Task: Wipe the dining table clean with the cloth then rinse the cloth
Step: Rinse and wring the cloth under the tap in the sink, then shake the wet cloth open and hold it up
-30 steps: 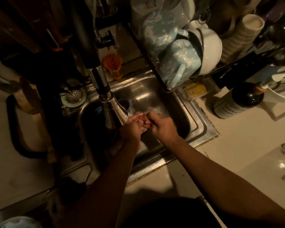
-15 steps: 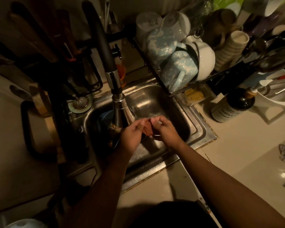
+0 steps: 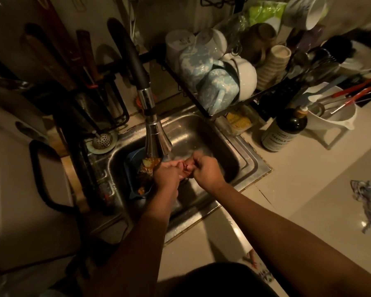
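Head view: my left hand (image 3: 166, 175) and right hand (image 3: 206, 171), fists closed on the reddish cloth (image 3: 185, 168), have drawn tighter beside the faucet (image 3: 156, 138); I judge rinsing underway.

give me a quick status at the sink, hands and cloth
Left hand and right hand both closed on the reddish cloth, over the sink beside the faucet head. Blue strainer with food scraps beneath left hand. Nothing blocking.
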